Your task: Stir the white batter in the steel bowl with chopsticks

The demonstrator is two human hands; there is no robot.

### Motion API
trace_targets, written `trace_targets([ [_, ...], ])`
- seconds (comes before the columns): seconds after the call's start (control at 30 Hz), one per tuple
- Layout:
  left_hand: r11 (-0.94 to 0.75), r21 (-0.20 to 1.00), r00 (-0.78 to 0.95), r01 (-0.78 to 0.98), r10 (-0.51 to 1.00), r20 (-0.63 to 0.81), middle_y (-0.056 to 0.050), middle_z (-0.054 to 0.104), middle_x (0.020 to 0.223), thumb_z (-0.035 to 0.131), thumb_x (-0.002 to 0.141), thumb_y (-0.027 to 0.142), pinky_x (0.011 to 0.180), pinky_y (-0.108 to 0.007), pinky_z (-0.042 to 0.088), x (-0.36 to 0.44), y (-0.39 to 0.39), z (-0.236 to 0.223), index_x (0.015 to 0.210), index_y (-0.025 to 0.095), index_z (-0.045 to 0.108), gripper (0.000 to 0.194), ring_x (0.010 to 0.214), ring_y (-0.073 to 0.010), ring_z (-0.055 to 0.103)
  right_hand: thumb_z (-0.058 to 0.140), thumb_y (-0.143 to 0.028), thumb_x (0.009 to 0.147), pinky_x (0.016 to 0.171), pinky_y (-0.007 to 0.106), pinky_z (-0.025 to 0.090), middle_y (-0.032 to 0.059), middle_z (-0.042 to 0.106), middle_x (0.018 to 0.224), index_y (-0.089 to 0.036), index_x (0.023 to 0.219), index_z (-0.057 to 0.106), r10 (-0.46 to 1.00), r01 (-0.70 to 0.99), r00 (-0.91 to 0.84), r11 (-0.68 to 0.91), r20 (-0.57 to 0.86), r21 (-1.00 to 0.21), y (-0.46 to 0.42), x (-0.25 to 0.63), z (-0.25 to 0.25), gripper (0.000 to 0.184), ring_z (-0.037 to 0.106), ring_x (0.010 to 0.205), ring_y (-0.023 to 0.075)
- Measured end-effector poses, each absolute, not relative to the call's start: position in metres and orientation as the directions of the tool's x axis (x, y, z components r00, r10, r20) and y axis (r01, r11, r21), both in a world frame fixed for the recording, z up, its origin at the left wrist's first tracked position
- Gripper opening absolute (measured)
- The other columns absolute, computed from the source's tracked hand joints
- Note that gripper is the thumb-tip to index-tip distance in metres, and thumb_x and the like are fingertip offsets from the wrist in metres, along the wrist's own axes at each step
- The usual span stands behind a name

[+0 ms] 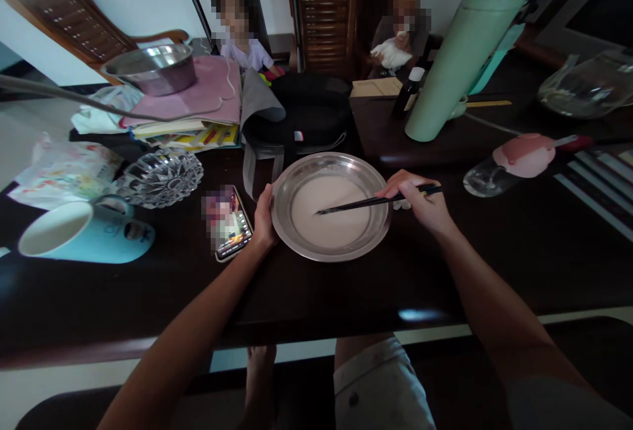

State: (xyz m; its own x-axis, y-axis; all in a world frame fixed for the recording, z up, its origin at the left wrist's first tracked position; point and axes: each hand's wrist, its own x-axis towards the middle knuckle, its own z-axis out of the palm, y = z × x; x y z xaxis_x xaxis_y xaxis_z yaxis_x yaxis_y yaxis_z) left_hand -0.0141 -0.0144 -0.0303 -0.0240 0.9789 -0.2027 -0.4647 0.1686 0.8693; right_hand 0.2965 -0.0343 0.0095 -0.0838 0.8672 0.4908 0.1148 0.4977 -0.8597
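A round steel plate (380, 219) holding a pale, milky batter stands on the dark table (346, 298) in front of me. My left hand (264, 219) curls around the plate's left rim. My right hand (422, 202) is closed on dark chopsticks (368, 203) at the plate's right rim; their tips reach into the batter near the plate's middle. A phone (228, 224) lies just left of my left hand.
A light blue mug (84, 239), a cut-glass dish (161, 179) and plastic bags sit at the left. Books with a steel bowl (153, 68), a black bag, a green thermos (457, 67), a tipped bottle (514, 161) and a glass jug lie behind. Two people sit beyond the table.
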Motion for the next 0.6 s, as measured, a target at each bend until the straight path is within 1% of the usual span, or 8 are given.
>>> trace_targets([
  [0.03, 0.174, 0.869, -0.024, -0.464, 0.978, -0.209, -0.010, 0.087, 0.106, 0.069, 0.090, 0.068, 0.105, -0.053, 0.064, -0.0144, -0.0143, -0.0304, 0.110, 0.022, 0.080, 0.051, 0.129, -0.0437, 0.075, 0.074, -0.067, 0.097, 0.076, 0.039, 0.064, 0.0050, 0.081, 0.074, -0.028, 0.074, 0.083, 0.864, 0.138, -0.064, 0.503, 0.499, -0.853, -0.0343, 0.2964, 0.0097, 0.047, 0.077, 0.076, 0.0223],
  [0.1, 0.181, 0.868, -0.025, -0.462, 0.976, -0.217, -0.010, 0.087, 0.106, 0.069, 0.090, 0.068, 0.104, -0.053, 0.065, -0.0150, -0.0141, -0.0308, 0.112, 0.022, 0.080, 0.052, 0.128, -0.0435, 0.076, 0.074, -0.067, 0.097, 0.073, 0.038, 0.063, 0.0048, 0.080, 0.074, -0.028, 0.071, 0.082, 0.859, 0.151, 0.023, 0.503, 0.512, -0.851, -0.0338, 0.2972, 0.0100, 0.047, 0.076, 0.074, 0.0216],
  [0.2, 0.182, 0.870, -0.019, -0.458, 0.977, -0.215, -0.010, 0.087, 0.107, 0.069, 0.091, 0.069, 0.104, -0.053, 0.065, -0.0157, -0.0144, -0.0309, 0.114, 0.022, 0.081, 0.054, 0.127, -0.0433, 0.076, 0.073, -0.067, 0.098, 0.065, 0.037, 0.059, 0.0044, 0.076, 0.065, -0.028, 0.063, 0.078, 0.851, 0.091, 0.140, 0.498, 0.506, -0.862, -0.0320, 0.2996, 0.0096, 0.053, 0.070, 0.064, 0.0203],
  [0.3, 0.184, 0.870, -0.018, -0.458, 0.976, -0.216, -0.009, 0.087, 0.107, 0.067, 0.094, 0.068, 0.104, -0.052, 0.064, -0.0158, -0.0148, -0.0304, 0.116, 0.022, 0.081, 0.053, 0.127, -0.0424, 0.076, 0.071, -0.068, 0.098, 0.062, 0.037, 0.057, 0.0039, 0.071, 0.058, -0.028, 0.059, 0.075, 0.860, 0.046, 0.095, 0.500, 0.502, -0.865, -0.0316, 0.2996, 0.0089, 0.056, 0.067, 0.061, 0.0210],
  [0.4, 0.182, 0.867, -0.042, -0.465, 0.973, -0.226, -0.009, 0.087, 0.105, 0.065, 0.096, 0.065, 0.103, -0.050, 0.065, -0.0154, -0.0149, -0.0293, 0.116, 0.022, 0.082, 0.049, 0.125, -0.0414, 0.077, 0.071, -0.068, 0.099, 0.069, 0.039, 0.061, 0.0045, 0.076, 0.065, -0.029, 0.066, 0.081, 0.868, 0.085, -0.064, 0.497, 0.493, -0.864, -0.0333, 0.2967, 0.0094, 0.051, 0.072, 0.069, 0.0229],
  [0.47, 0.184, 0.862, -0.050, -0.472, 0.971, -0.234, -0.008, 0.087, 0.104, 0.065, 0.098, 0.063, 0.102, -0.049, 0.065, -0.0150, -0.0149, -0.0285, 0.116, 0.022, 0.082, 0.048, 0.124, -0.0407, 0.078, 0.071, -0.067, 0.099, 0.075, 0.040, 0.063, 0.0047, 0.079, 0.071, -0.030, 0.072, 0.083, 0.858, 0.136, -0.117, 0.513, 0.500, -0.847, -0.0343, 0.2951, 0.0101, 0.048, 0.075, 0.075, 0.0235],
  [0.53, 0.193, 0.855, -0.046, -0.481, 0.969, -0.244, -0.008, 0.087, 0.104, 0.063, 0.099, 0.061, 0.102, -0.049, 0.065, -0.0145, -0.0148, -0.0282, 0.118, 0.021, 0.082, 0.048, 0.123, -0.0397, 0.078, 0.072, -0.066, 0.099, 0.077, 0.039, 0.063, 0.0045, 0.080, 0.073, -0.029, 0.072, 0.084, 0.852, 0.172, -0.068, 0.523, 0.519, -0.835, -0.0343, 0.2951, 0.0105, 0.047, 0.076, 0.076, 0.0227],
  [0.6, 0.197, 0.848, -0.044, -0.491, 0.967, -0.250, -0.008, 0.087, 0.105, 0.061, 0.101, 0.059, 0.101, -0.048, 0.065, -0.0142, -0.0146, -0.0287, 0.120, 0.022, 0.082, 0.047, 0.123, -0.0385, 0.079, 0.072, -0.064, 0.100, 0.073, 0.037, 0.061, 0.0041, 0.080, 0.072, -0.028, 0.070, 0.082, 0.851, 0.161, 0.046, 0.511, 0.524, -0.844, -0.0331, 0.2970, 0.0102, 0.048, 0.074, 0.071, 0.0207],
])
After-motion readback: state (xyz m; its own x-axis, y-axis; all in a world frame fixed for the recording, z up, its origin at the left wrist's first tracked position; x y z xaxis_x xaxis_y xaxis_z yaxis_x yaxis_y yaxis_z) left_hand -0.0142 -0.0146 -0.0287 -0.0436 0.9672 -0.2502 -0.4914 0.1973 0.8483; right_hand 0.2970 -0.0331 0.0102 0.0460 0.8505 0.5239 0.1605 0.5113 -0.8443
